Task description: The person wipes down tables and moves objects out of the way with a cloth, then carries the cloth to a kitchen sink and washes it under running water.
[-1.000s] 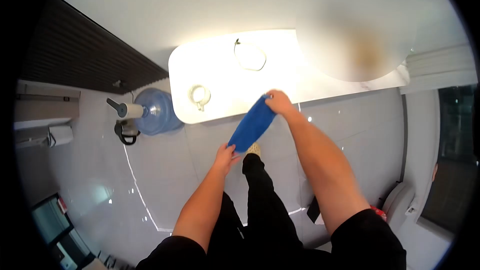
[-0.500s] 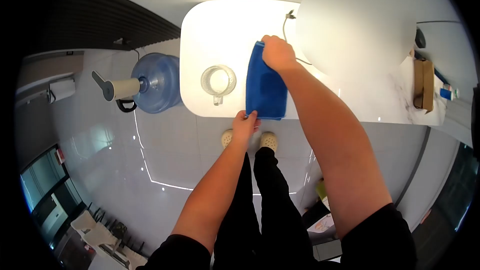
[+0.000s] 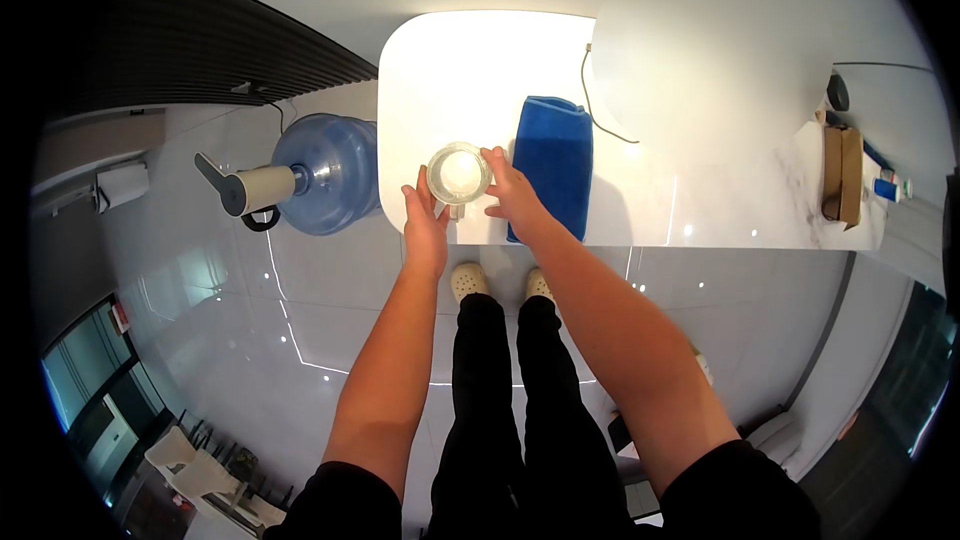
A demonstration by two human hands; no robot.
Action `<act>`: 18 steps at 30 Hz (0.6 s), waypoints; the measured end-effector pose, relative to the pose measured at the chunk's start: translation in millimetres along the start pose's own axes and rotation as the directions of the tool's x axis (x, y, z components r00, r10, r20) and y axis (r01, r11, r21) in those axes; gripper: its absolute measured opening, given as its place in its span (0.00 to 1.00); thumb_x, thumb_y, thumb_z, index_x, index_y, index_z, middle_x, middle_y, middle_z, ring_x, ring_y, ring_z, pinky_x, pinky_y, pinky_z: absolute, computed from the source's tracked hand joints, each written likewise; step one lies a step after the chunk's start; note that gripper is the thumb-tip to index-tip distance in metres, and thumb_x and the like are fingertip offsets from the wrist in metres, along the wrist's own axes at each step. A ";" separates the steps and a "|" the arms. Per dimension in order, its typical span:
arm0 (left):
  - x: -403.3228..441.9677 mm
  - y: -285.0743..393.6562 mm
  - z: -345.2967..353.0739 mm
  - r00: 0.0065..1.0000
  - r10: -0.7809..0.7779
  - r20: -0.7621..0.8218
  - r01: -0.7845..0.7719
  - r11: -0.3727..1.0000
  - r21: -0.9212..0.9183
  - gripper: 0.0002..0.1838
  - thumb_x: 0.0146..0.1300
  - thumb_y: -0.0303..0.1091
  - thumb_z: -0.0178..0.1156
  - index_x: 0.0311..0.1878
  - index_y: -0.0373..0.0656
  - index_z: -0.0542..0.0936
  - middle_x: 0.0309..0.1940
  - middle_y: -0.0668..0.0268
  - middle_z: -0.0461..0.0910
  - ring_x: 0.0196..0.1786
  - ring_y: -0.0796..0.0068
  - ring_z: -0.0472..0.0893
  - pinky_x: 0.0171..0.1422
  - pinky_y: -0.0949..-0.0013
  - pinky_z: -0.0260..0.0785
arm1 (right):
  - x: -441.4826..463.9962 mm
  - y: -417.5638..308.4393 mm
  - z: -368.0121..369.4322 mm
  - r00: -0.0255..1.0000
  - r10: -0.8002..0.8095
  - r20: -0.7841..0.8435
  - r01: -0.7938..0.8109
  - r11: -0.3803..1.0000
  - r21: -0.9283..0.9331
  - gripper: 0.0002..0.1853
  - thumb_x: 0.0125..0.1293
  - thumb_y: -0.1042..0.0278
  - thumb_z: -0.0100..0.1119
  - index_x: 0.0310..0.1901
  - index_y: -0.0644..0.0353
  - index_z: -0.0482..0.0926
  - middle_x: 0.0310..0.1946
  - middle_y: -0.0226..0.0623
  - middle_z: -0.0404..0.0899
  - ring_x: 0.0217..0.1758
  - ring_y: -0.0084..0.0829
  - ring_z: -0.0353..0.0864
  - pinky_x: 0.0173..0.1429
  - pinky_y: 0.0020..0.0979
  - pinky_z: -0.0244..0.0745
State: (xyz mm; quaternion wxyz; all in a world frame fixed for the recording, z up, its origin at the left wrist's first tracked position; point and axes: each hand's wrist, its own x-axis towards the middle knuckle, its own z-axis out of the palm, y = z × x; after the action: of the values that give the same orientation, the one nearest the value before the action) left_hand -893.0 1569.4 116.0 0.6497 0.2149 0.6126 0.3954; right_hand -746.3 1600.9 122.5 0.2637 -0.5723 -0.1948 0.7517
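Step in hand: we're bringing both hands in around the clear glass mug point(image 3: 459, 173), near the front edge of the white table point(image 3: 420, 60). Mug looks upright, handle pointing our way; can't tell if its base is lifted. Left hand point(image 3: 427, 235): fingers part-open, spread along the mug's left side. Right hand point(image 3: 516, 202): fingers half-curled, tips at the right side of the rim. Can't tell how firmly either one grips. Blue towel point(image 3: 553, 160) lies flat just right of the mug, with our right hand and forearm over part of it. Thin cable point(image 3: 590, 95) beyond. In our judgement, the next move calls for even pressure from both sides, mug kept level, right wrist clear of the towel so it doesn't drag.
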 end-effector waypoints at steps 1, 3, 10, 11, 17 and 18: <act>-0.4 1.3 1.1 1.000 0.006 0.014 -0.006 1.000 -0.014 0.38 0.69 0.62 0.20 0.73 0.44 0.47 0.74 0.60 0.45 0.76 0.66 0.44 0.76 0.61 0.42 | 0.3 2.4 2.6 1.000 0.002 -0.008 -0.002 1.000 0.007 0.39 0.67 0.33 0.33 0.70 0.54 0.55 0.68 0.39 0.57 0.67 0.36 0.61 0.60 0.40 0.65; -3.8 6.9 8.8 0.999 0.003 0.052 -0.001 1.000 -0.026 0.38 0.69 0.62 0.19 0.73 0.44 0.47 0.74 0.60 0.45 0.76 0.66 0.44 0.76 0.60 0.42 | -2.1 2.2 3.0 0.998 -0.047 -0.033 0.047 0.999 -0.001 0.39 0.67 0.32 0.32 0.70 0.53 0.56 0.69 0.38 0.55 0.68 0.37 0.60 0.60 0.39 0.65; -11.1 26.3 79.8 0.946 -0.004 0.324 -0.012 0.999 0.050 0.40 0.69 0.62 0.20 0.73 0.39 0.44 0.74 0.60 0.43 0.76 0.64 0.41 0.76 0.57 0.37 | -47.9 -22.7 -58.5 0.960 -0.138 -0.244 0.178 0.972 0.153 0.37 0.68 0.33 0.34 0.70 0.51 0.55 0.68 0.37 0.57 0.68 0.35 0.60 0.62 0.39 0.65; -8.9 22.2 96.1 0.934 -0.033 0.355 -0.002 0.995 0.098 0.40 0.69 0.62 0.20 0.73 0.39 0.44 0.74 0.60 0.42 0.76 0.64 0.41 0.77 0.58 0.36 | -52.9 -26.0 -80.4 0.970 -0.107 -0.218 0.149 0.972 0.185 0.37 0.68 0.35 0.36 0.71 0.52 0.54 0.68 0.37 0.56 0.68 0.36 0.60 0.63 0.38 0.63; -10.4 -10.5 234.0 0.847 -0.238 0.474 0.040 0.920 0.390 0.39 0.68 0.65 0.24 0.74 0.48 0.47 0.75 0.58 0.40 0.75 0.55 0.43 0.76 0.61 0.33 | -92.1 -25.6 -209.9 0.882 -0.092 -0.463 0.237 0.934 0.267 0.37 0.70 0.39 0.38 0.71 0.57 0.51 0.68 0.40 0.56 0.67 0.39 0.61 0.66 0.38 0.61; -12.4 -18.3 256.2 0.840 -0.257 0.477 0.053 0.915 0.401 0.38 0.68 0.64 0.25 0.74 0.49 0.48 0.75 0.58 0.41 0.75 0.53 0.44 0.76 0.60 0.34 | -98.1 -27.0 -233.2 0.879 -0.088 -0.468 0.237 0.933 0.271 0.37 0.70 0.39 0.38 0.71 0.57 0.51 0.68 0.40 0.56 0.67 0.39 0.61 0.66 0.38 0.61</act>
State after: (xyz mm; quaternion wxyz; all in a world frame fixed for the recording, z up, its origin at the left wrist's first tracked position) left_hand -640.2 1601.4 150.0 0.7684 0.3816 0.4931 0.1442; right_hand -496.8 1559.3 150.1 0.4535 -0.6609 -0.0523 0.5957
